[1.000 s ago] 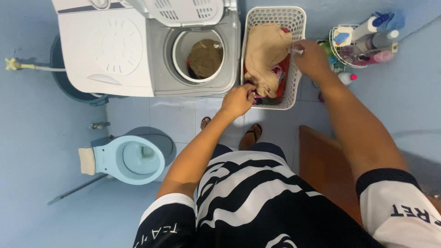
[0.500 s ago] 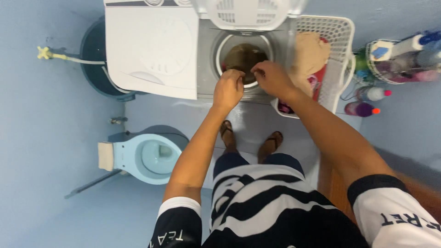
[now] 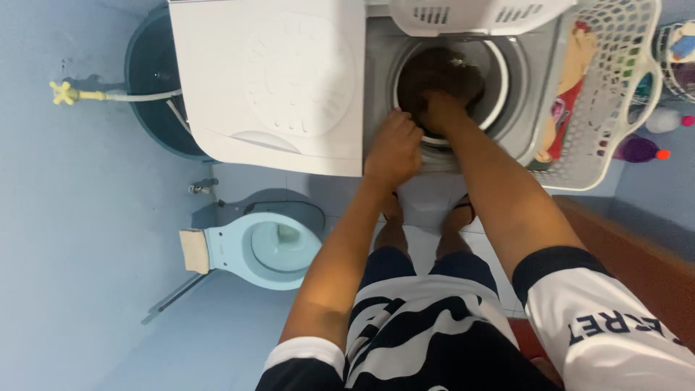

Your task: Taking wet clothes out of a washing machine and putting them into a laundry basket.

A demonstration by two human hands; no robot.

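My right hand (image 3: 441, 108) reaches down into the round tub (image 3: 501, 87) of a white twin-tub washing machine (image 3: 275, 80). It presses on brown clothing (image 3: 434, 69) inside, and its fingertips are buried in the cloth. My left hand (image 3: 394, 148) sits at the tub's near rim with its fingers curled; nothing shows in it. The tub's perforated lid (image 3: 470, 13) stands raised at the back.
A white laundry basket (image 3: 619, 123) holding tan and red clothes (image 3: 575, 69) leans against the machine's right side. Bottles (image 3: 641, 150) stand beyond it. A blue toilet (image 3: 253, 246), a dark bucket (image 3: 148, 94) and a yellow tap (image 3: 61, 92) are on the left. A brown wooden panel (image 3: 637, 268) is at my right.
Both hands moved from the basket to the washer tub. My right hand now reaches inside onto the brown clothes, and my view has moved closer to the machine.
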